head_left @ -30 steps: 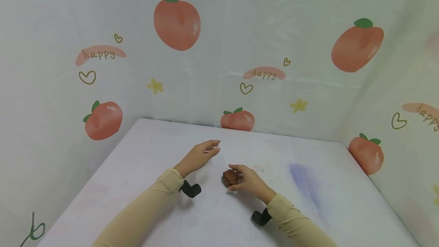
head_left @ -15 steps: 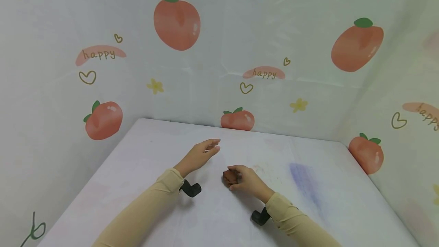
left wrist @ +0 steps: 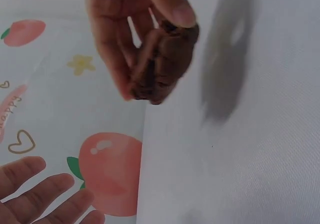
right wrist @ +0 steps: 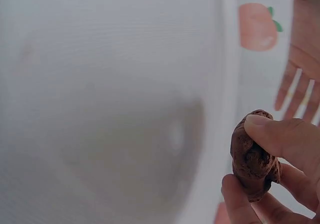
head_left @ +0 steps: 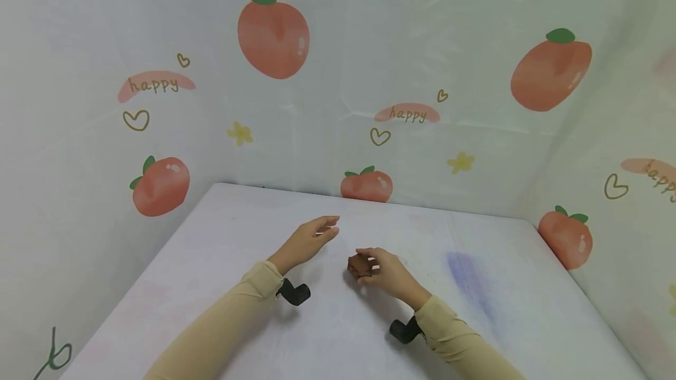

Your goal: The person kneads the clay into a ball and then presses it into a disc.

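Note:
A small, lumpy brown piece [head_left: 359, 265] with folds and dark hollows is pinched by my right hand [head_left: 393, 274]. In the right wrist view the thumb presses one face of the brown piece [right wrist: 250, 159], and the fingers curl round its other side. A shadow of hand and piece falls on the table below. To the left and a little farther back, my left hand [head_left: 303, 243] hovers over the table with relaxed fingers and holds nothing. The left wrist view catches its spread fingers [left wrist: 47, 196] at the lower left corner, apart from the piece.
The white table [head_left: 237, 216] carries a smeared blue-purple stain [head_left: 467, 280] at the right. A white curtain [head_left: 327, 75] printed with peaches and hearts borders the far side and both flanks. Black wrist cameras hang under the left cuff [head_left: 296, 293] and the right cuff [head_left: 405, 331].
My right hand has shifted slightly right and farther from me, with the brown piece in its grip, and the piece has turned a little. The left hand stays put.

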{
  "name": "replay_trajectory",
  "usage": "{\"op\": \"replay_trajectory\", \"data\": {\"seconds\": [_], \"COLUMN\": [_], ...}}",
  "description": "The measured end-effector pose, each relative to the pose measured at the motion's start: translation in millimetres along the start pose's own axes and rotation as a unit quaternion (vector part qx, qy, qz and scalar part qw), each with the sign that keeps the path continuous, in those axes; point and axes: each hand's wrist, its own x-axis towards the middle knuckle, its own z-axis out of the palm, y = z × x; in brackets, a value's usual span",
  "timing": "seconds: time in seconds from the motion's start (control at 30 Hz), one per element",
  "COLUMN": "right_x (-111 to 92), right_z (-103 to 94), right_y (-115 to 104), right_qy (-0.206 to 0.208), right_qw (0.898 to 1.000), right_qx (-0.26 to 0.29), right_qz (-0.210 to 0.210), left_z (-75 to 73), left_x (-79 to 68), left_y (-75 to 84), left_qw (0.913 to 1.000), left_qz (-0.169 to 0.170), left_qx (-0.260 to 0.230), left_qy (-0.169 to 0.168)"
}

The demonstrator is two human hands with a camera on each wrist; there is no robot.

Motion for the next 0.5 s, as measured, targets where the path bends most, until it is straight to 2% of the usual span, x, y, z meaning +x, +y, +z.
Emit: {"op": "replay_trajectory", "data": {"seconds": [0.07, 0.27, 0.4, 0.5], "right_x": [-0.8, 0.6, 1.4, 1.5], "right_z": [-4.6, -19.2, -25.5, -27.3], "right_y": [-3.9, -19.9, -30.9, -39.1], "right_qy": [0.007, 0.027, 0.050, 0.067], "right_qw": [1.000, 0.998, 0.996, 0.994], "right_qx": [0.018, 0.058, 0.071, 0.084], "right_qz": [-0.004, 0.022, 0.021, 0.017], "left_z": [0.3, 5.5, 13.3, 20.6], "left_x": [-0.1, 0.3, -0.7, -1.6], "left_y": [0.2, 5.3, 15.9, 24.5], "left_qw": [1.0000, 0.9991, 0.9979, 0.9951], "left_qz": [0.000, 0.014, 0.021, 0.026], "left_qx": [-0.008, -0.040, -0.060, -0.094], "left_qy": [0.001, 0.007, 0.010, 0.019]}}
